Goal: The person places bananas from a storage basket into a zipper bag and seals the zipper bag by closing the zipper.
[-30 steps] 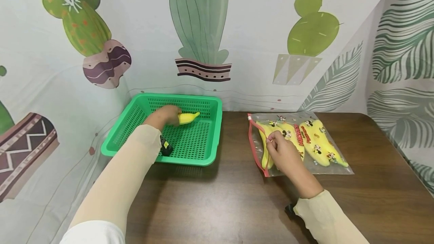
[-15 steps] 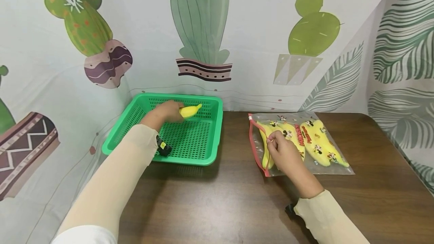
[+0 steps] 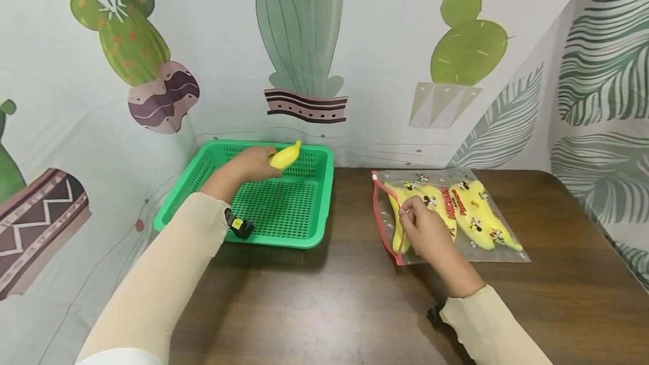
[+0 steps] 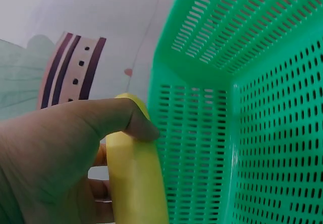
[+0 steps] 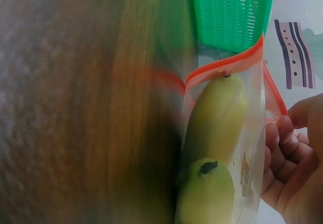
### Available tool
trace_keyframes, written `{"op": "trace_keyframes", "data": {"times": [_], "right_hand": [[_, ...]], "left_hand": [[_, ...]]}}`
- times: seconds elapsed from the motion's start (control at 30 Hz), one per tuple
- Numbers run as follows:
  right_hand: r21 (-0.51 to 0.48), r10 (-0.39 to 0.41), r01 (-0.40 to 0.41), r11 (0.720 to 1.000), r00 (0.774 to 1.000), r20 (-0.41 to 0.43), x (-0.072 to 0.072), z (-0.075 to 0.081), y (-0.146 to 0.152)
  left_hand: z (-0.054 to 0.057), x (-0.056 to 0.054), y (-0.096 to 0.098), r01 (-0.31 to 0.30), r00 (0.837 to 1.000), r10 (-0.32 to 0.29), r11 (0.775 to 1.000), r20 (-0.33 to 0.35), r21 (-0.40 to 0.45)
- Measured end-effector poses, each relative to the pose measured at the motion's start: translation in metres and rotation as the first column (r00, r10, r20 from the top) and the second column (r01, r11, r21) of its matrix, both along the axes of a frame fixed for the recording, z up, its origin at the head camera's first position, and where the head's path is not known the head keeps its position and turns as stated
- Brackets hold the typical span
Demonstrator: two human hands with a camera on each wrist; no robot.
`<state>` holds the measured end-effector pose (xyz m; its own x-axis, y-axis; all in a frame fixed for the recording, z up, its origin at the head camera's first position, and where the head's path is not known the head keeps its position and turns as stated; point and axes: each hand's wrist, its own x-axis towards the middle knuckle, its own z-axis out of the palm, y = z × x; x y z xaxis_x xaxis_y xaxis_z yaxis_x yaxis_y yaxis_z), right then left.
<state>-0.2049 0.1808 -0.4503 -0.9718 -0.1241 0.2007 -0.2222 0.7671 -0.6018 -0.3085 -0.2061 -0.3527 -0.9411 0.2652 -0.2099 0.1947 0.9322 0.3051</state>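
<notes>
My left hand [image 3: 256,163] grips a yellow toy banana [image 3: 285,156] over the back part of the green basket [image 3: 328,196]. In the left wrist view the thumb lies across the banana [image 4: 133,178], with the other fingers behind it. My right hand [image 3: 426,227] pinches the red edge of a clear zip bag [image 3: 507,213] printed with cartoon figures. Several yellow bananas lie inside the bag, one of them a banana [image 3: 400,235] near the mouth. From the right wrist, the bag's red rim [image 5: 227,65] stands parted and two banana ends show within.
A brown wooden table [image 3: 324,308] carries the basket at left and the bag at right. Behind them hangs a white cloth [image 3: 380,44] with printed cacti and leaves, close to the basket's back rim.
My left hand has lifted the banana from low in the basket to about the height of its back rim, tilting its tip upward. The right hand and bag have stayed put.
</notes>
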Motion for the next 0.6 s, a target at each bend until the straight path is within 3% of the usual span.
{"op": "trace_keyframes", "data": {"times": [0.2,0.6], "right_hand": [[-0.005,0.003,-0.003,1.0,1.0,0.012,0.0,0.001,0.0],[-0.003,0.003,-0.003,1.0,1.0,0.009,0.001,0.001,0.001]], "left_hand": [[0.003,0.01,0.007,0.015,0.999,-0.014,1.0,-0.048,0.022],[0.008,0.03,0.023,-0.017,0.997,0.027,0.992,-0.076,0.127]]}}
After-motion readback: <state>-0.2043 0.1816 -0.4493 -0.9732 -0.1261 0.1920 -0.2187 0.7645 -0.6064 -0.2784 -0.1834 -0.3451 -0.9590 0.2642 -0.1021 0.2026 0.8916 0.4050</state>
